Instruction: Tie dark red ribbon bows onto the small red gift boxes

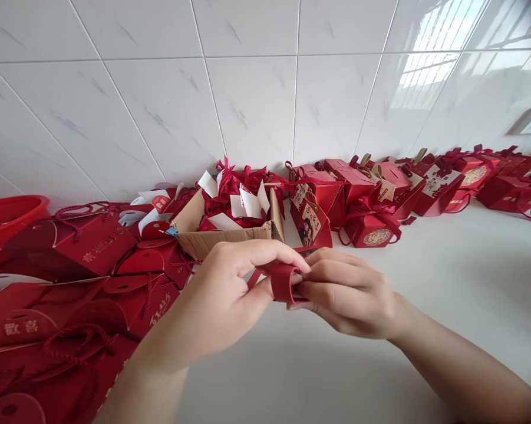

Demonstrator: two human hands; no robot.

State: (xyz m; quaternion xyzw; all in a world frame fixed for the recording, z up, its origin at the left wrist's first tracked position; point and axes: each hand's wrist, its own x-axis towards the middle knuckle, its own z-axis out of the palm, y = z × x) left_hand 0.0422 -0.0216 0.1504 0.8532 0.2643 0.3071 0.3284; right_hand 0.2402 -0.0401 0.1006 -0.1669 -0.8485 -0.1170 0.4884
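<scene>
My left hand and my right hand meet at the middle of the view, above the white counter. Both pinch a red ribbon, which is bent into a small loop between the fingertips. A loose end of the ribbon runs down to the left, under my left thumb. Just behind the hands stands an open cardboard box filled with red ribbons and white paper tags.
Flat, unfolded red gift boxes with cord handles lie piled at the left. A red plastic basin sits at the far left. Assembled red gift boxes with bows line the tiled wall to the right.
</scene>
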